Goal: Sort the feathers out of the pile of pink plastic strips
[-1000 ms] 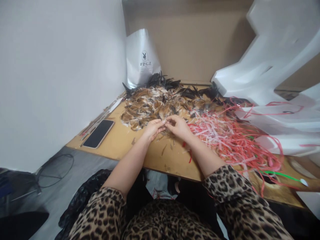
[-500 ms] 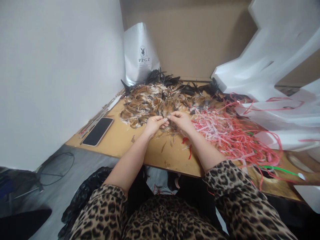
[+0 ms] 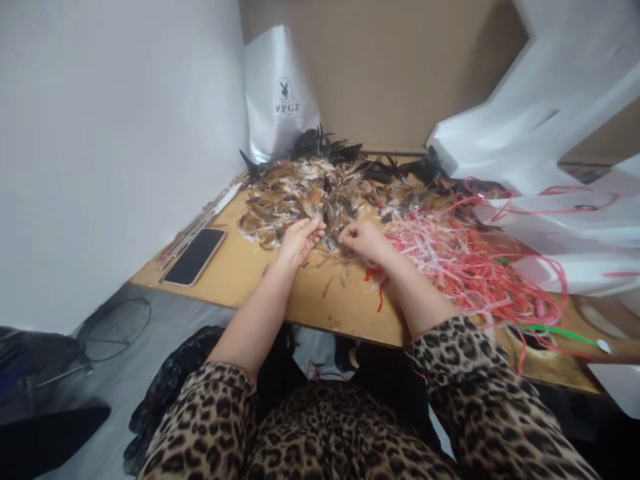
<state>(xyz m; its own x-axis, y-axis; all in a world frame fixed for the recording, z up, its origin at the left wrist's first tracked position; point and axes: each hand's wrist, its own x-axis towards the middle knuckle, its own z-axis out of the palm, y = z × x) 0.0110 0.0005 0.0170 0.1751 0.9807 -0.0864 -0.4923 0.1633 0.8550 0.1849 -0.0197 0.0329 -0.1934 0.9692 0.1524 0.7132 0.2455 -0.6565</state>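
Here, the left hand (image 3: pixel 303 240) and the right hand (image 3: pixel 366 240) are at the near edge of the pile of feathers (image 3: pixel 280 200), a little apart from each other. The left hand's thumb and fingers come together over the brown feathers; whether they pinch one cannot be told. The right hand's fingers are curled in toward its thumb, and again it cannot be told whether anything is pinched there. The feathers spread across the table (image 3: pixel 235 275) in front of both hands, brown and pale nearest, with black feathers (image 3: pixel 320 143) along the back. To the right, a tangle of red and pale pink ribbons (image 3: pixel 470 267) lies just beside the right forearm, with a green strip (image 3: pixel 563 331) at its near edge. Folded white sheeting (image 3: pixel 500 143) stands behind the ribbons. A phone (image 3: pixel 195 257) lies dark-screened at the left, and a silvery bag (image 3: pixel 277 87) stands behind the feathers.
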